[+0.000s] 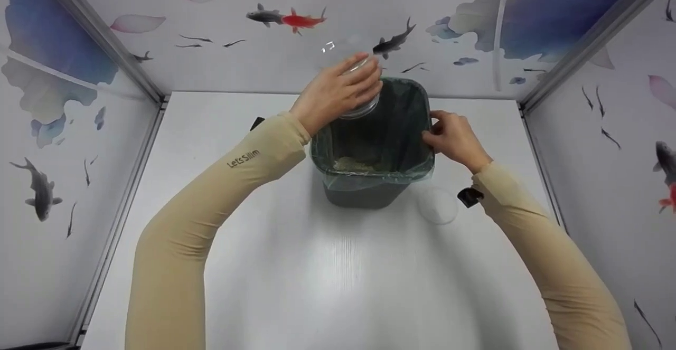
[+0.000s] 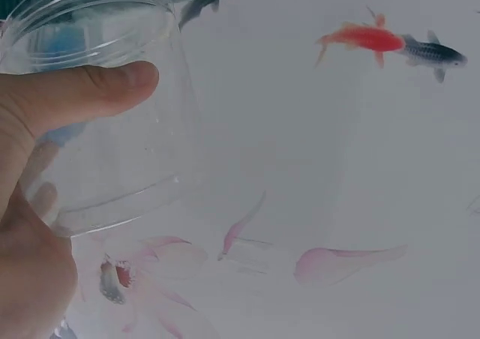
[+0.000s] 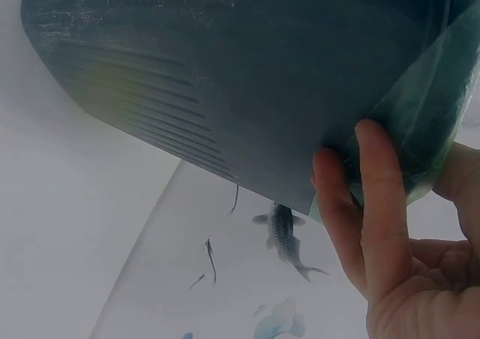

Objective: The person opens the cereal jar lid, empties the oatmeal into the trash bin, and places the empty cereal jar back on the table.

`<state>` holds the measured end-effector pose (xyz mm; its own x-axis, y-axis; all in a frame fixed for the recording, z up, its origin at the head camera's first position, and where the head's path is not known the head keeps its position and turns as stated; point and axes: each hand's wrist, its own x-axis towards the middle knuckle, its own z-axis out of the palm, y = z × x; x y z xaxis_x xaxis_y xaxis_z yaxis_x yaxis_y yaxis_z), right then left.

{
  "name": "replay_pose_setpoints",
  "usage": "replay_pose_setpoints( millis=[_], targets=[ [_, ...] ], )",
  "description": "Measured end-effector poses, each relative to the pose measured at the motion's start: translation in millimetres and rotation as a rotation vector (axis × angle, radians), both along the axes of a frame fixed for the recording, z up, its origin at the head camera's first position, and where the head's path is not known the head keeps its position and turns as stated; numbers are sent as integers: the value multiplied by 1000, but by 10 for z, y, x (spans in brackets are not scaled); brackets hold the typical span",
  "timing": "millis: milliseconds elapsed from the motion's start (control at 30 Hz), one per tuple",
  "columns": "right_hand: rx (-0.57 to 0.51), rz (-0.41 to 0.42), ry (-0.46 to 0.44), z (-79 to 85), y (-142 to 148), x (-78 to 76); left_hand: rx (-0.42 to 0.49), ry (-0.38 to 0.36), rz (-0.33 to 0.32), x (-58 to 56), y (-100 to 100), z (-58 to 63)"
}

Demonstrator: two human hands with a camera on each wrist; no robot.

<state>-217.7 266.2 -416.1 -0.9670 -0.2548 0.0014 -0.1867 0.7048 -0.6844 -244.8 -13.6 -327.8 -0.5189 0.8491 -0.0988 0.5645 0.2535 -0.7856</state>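
My left hand grips a clear plastic jar, thumb on one side and fingers round the other. The jar is tilted, its threaded mouth lowered at the left part of a dark trash bin. A thin greenish bag lines the bin and folds over its rim. Some pale material lies inside, too unclear to name. At the bin's right side my right hand pinches the lined rim, and in the right wrist view its fingers lie against the outer wall.
A round clear lid lies on the white table, just right of the bin's base. Panels printed with fish and petals stand at the back and on both sides. Both forearms reach in from the front.
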Motion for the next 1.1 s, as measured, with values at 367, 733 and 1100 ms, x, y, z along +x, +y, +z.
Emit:
replay_pose_setpoints(
  millis=[367,733,1100],
  targets=[
    [-8,3,1,24,8,4,15,92,-73,45,-6,-45],
    [-58,-3,-50,-49,51,28,133,144,-46,70,-87,-77],
    [-189,-72,-134,-89,213,49,418,268,-121,65,-329,-210]
  ],
)
